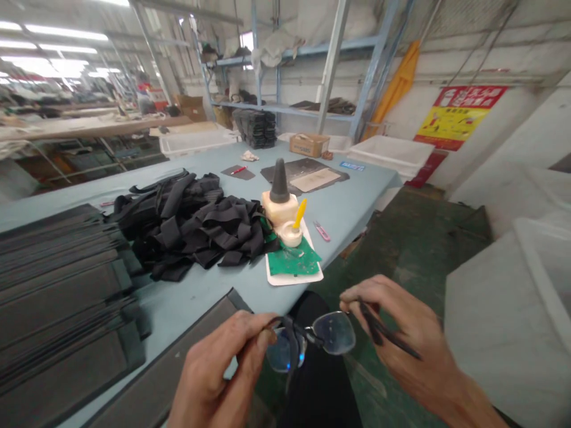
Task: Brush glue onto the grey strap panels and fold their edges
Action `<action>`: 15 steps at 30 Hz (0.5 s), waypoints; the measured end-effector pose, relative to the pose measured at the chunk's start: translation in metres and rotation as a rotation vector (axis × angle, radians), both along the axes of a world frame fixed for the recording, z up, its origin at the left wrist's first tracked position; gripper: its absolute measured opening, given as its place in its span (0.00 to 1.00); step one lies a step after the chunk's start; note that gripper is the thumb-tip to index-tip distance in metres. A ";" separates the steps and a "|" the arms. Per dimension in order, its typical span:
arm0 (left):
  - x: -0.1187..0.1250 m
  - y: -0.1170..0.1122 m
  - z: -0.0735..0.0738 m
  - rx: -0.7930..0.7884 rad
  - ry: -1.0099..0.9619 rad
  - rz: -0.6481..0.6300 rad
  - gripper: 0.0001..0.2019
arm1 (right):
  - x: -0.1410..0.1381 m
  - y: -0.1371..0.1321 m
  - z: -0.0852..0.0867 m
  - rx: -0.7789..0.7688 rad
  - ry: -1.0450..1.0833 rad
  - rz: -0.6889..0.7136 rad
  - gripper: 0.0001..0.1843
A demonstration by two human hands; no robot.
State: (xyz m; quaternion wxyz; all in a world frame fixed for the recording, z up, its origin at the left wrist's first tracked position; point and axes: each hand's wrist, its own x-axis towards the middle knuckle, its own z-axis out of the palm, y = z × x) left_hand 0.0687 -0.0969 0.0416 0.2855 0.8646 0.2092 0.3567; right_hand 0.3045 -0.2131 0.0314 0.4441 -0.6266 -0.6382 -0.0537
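A pair of eyeglasses (333, 333) with a thin frame is held out over my lap, beyond the near edge of the table. My left hand (223, 362) is closed, thumb and finger pinching the glasses at the left lens. A dark strip runs from that pinch across the left lens; whether it is a temple arm or a strap I cannot tell. At the other end, my right hand (401, 333) has its fingers closed on the right side of the glasses. A dark temple arm (392, 339) slants back across that palm.
The blue-covered table (196, 297) bears a heap of black fabric strips (191, 220), stacked dark panels (57, 297), a black-nozzled bottle (279, 205), a yellow-handled brush (300, 214) in a small pot, and pink snips (322, 231). White bins (397, 154) stand behind.
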 end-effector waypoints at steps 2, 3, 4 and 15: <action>0.014 0.009 -0.006 -0.005 0.054 -0.028 0.07 | 0.008 0.011 -0.010 -0.092 0.041 0.069 0.09; 0.019 0.012 -0.010 -0.005 0.082 -0.049 0.07 | 0.011 0.014 -0.015 -0.168 0.103 0.108 0.10; 0.024 0.015 -0.013 -0.008 0.119 -0.068 0.06 | 0.013 0.015 -0.020 -0.264 0.196 0.165 0.11; 0.059 0.031 -0.038 0.398 0.395 -0.218 0.12 | 0.060 0.011 -0.057 -0.833 1.091 0.653 0.35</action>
